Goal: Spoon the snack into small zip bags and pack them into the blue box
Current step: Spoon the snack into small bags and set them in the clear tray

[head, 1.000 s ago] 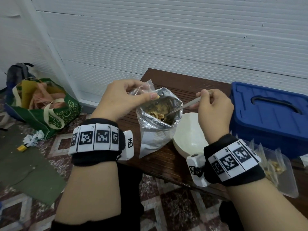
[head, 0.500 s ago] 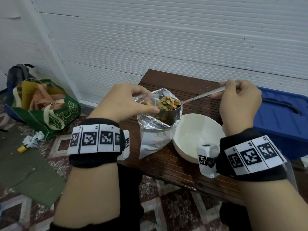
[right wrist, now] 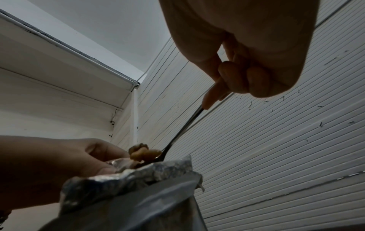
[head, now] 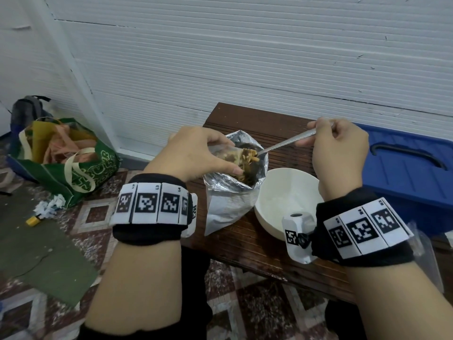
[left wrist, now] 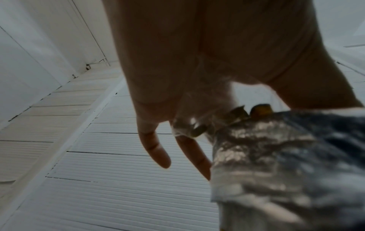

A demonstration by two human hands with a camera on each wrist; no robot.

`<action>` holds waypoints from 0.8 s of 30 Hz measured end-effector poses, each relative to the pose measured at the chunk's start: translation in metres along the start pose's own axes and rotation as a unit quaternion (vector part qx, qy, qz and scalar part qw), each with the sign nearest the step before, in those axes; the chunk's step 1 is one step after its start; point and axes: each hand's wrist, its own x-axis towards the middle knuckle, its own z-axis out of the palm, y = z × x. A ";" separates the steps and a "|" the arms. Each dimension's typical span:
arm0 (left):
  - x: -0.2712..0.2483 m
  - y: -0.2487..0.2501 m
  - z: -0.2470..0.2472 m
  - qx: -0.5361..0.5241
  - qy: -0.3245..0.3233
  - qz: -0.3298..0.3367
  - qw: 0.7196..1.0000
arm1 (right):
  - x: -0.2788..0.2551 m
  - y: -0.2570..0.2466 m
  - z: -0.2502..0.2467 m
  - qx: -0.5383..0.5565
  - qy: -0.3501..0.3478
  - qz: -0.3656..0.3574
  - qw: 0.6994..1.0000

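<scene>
- Snack pieces heap on a metal spoon, pinched by the right hand.
- Left hand pinches a small clear zip bag over the silver foil pouch.

foil pouch — crinkled, shiny | spoon — metal | bench — ribbed wood

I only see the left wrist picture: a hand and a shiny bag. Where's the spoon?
Observer: The right hand holds the spoon, heaped with snack, at the mouth of the zip bag in the left hand.
Child: Is the blue box there?
Observer: Yes, the box sits at the right of the table, lid on.
Child: Anything else?
Observer: A white bowl stands between the foil bag and the box.
</scene>
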 end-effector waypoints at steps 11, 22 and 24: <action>0.003 0.000 0.003 0.011 -0.007 0.005 1.000 | 0.003 -0.002 0.007 -0.009 -0.034 0.004 0.999; 0.002 -0.004 0.010 -0.042 0.019 0.018 0.999 | -0.005 -0.003 0.005 0.028 -0.038 0.018 0.999; 0.002 -0.009 0.010 -0.064 0.023 0.022 0.997 | -0.004 -0.003 0.003 0.028 -0.026 0.012 0.999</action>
